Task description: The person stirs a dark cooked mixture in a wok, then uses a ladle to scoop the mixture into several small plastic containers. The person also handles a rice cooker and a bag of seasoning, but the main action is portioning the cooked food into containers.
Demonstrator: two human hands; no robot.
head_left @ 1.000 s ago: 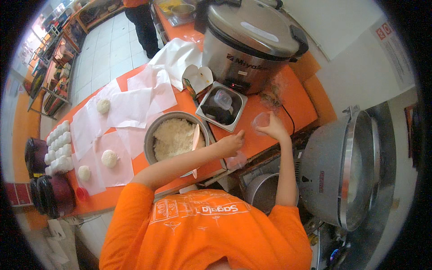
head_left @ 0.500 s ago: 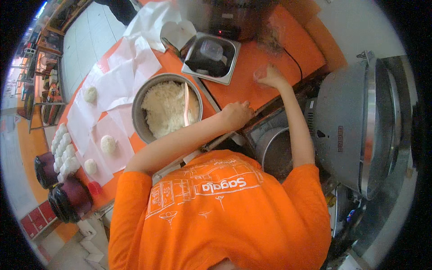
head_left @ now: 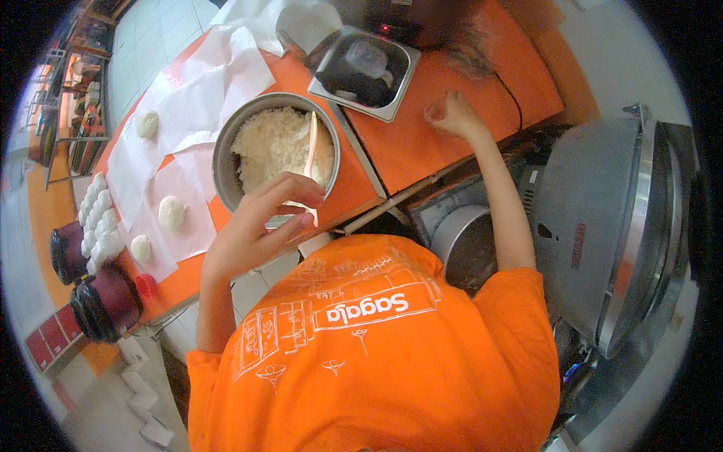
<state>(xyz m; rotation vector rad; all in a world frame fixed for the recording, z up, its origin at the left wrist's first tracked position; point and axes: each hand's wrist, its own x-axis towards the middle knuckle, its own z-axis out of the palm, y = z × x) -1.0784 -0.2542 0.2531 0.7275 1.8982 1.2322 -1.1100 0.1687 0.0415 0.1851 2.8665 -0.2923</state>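
Note:
My left hand (head_left: pixel 256 230) hovers by the near edge of a metal pot (head_left: pixel 224 166), its fingers and thumb apart and nothing visibly held. White rice (head_left: pixel 271 143) fills much of that pot. A pale pink spoon (head_left: pixel 312 143) stands in it at the right side, its lower end partly hidden behind my fingers. Farther right, over the orange counter, my right hand (head_left: pixel 461 119) is closed on a small clear plastic piece (head_left: pixel 435 111), blurred and perhaps cup-like. Left of that hand sits a steel tray (head_left: pixel 390 113) with a clear container (head_left: pixel 367 59) and dark items inside.
Rice balls (head_left: pixel 172 213) lie on white paper sheets (head_left: pixel 203 105) at left. Several white round pieces (head_left: pixel 98 222) cluster near dark red containers (head_left: pixel 109 301) and a red cup (head_left: pixel 145 285). A large grey appliance (head_left: pixel 580 218) stands at right, near another metal pot (head_left: pixel 459 233).
My left hand has drawn back leftward from the counter's front edge to beside the rice pot, its fingers spreading. My right hand stays at about the same spot with the clear piece.

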